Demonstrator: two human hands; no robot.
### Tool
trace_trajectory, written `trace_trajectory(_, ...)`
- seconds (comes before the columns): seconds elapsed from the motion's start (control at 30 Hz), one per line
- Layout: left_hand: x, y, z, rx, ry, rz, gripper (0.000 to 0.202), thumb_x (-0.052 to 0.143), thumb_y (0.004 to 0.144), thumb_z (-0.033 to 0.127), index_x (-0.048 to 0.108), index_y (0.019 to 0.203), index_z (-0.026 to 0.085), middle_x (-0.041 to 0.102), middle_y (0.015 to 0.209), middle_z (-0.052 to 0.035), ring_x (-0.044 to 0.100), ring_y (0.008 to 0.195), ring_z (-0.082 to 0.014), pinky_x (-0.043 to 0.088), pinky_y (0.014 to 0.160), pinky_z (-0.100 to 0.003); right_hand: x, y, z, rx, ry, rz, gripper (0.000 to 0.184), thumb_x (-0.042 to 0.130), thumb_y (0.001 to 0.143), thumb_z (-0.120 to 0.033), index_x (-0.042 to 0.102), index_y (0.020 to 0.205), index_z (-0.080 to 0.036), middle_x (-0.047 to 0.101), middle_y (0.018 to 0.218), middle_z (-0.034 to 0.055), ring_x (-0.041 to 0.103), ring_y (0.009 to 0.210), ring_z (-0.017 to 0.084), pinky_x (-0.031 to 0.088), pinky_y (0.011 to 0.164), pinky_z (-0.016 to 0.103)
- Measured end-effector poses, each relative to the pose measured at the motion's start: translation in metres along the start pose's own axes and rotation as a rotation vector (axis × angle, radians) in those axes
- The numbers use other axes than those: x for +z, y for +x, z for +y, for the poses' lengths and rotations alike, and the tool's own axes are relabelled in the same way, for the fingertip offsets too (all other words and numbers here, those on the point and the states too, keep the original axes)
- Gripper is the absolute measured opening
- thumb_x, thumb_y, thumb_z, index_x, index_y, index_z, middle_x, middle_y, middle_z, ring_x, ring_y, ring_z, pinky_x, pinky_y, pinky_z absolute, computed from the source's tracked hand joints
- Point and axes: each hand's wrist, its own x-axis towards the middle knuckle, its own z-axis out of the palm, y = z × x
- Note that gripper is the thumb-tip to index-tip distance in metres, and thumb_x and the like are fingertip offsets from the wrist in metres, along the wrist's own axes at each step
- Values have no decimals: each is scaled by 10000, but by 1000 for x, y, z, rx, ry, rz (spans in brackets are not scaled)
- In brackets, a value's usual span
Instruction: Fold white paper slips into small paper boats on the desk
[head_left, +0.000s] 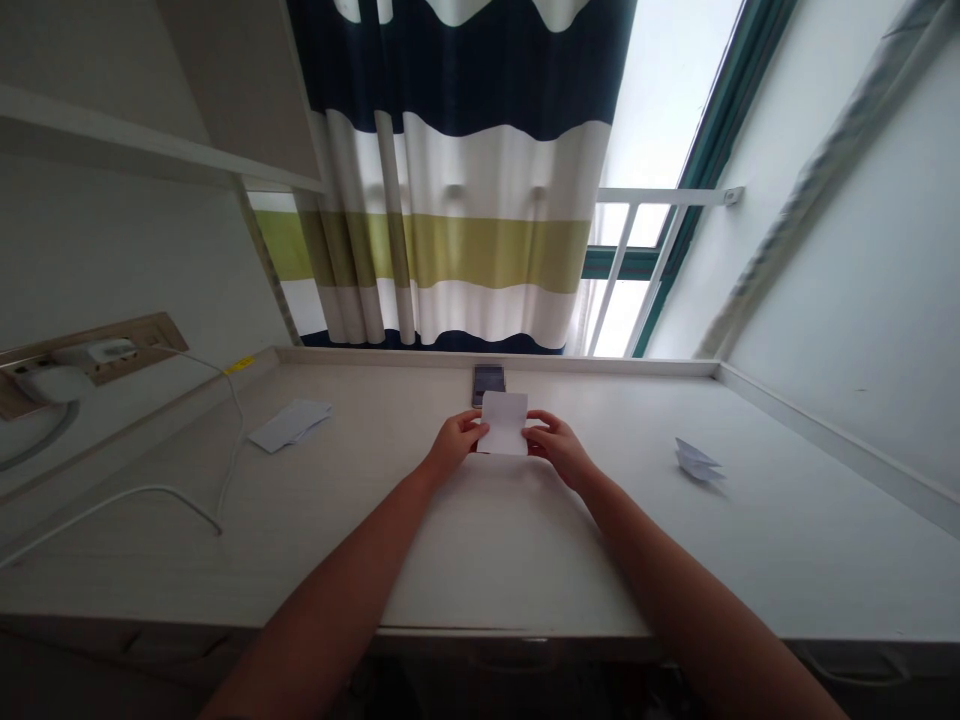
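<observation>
A small white sheet of paper (504, 424) is held up a little above the desk, between my two hands. My left hand (454, 440) pinches its left edge, thumb in front and fingers behind. On the other side, my right hand (559, 446) grips the right edge in the same way. Just behind the paper lies a dark phone (489, 380), its lower part partly covered by the sheet. Whether the sheet is folded at the back cannot be seen.
Several white paper sheets (291, 425) lie stacked at the left. A folded white paper piece (697, 460) rests at the right. A white cable (238, 420) runs from the power socket (97, 355) across the desk. A raised rim (600, 365) edges the desk's back, before a striped curtain (480, 180).
</observation>
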Motion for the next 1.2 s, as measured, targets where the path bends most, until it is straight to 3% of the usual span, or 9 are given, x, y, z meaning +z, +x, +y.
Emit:
trace_trajectory(0.33, -1, -3, 3, 7, -96, -68, 324, 593, 625, 219, 590, 939, 138, 587, 722, -27, 548, 642, -124, 517, 567, -287, -2, -1, -1, -36, 21, -47, 247, 654, 600, -263, 592, 825, -184, 606, 597, -12, 566, 545, 109, 497, 573, 272)
trace_trajectory(0.47, -2, -6, 8, 42, -75, -124, 218, 529, 666, 223, 635, 823, 114, 601, 796, -67, 554, 701, -141, 508, 599, -273, -1, -4, -5, -93, -27, -83, 177, 610, 637, -285, 625, 775, -175, 612, 648, 4, 566, 600, 110, 490, 605, 264)
trace_trajectory(0.6, -2, -8, 9, 71, -47, -154, 253, 495, 708, 294, 636, 769, 93, 598, 817, -82, 534, 688, -133, 508, 601, -280, 2, -6, -7, -100, -74, -46, 162, 573, 672, -304, 632, 724, -162, 618, 745, 35, 571, 668, 128, 489, 648, 286)
trace_trajectory(0.73, 0, -8, 7, 82, 49, -145, 272, 620, 640, 298, 612, 834, 108, 585, 744, -41, 537, 683, -126, 513, 595, -266, 3, -5, -5, -143, -126, -52, 241, 653, 600, -320, 619, 785, -169, 584, 682, 2, 548, 622, 120, 479, 605, 284)
trace_trajectory(0.87, 2, -9, 6, 106, 108, -175, 424, 662, 606, 235, 545, 1006, 154, 583, 729, -14, 563, 662, -126, 517, 581, -268, 3, -5, -5, -195, -177, -42, 312, 660, 584, -339, 601, 845, -178, 520, 562, -48, 505, 540, 96, 439, 550, 261)
trace_trajectory(1.0, 3, -11, 7, 60, 76, -177, 554, 651, 632, 222, 433, 1139, 168, 597, 727, -26, 593, 676, -151, 520, 604, -306, 4, -5, -4, -231, -223, -10, 315, 664, 575, -350, 603, 828, -173, 517, 582, -41, 503, 548, 99, 429, 549, 264)
trace_trajectory(1.2, 4, -10, 5, 74, 107, -140, 593, 679, 599, 191, 425, 1133, 153, 602, 722, -31, 591, 659, -151, 510, 625, -323, 6, -7, -5, -238, -255, -13, 273, 655, 604, -309, 599, 843, -189, 551, 683, -15, 564, 616, 126, 470, 597, 289)
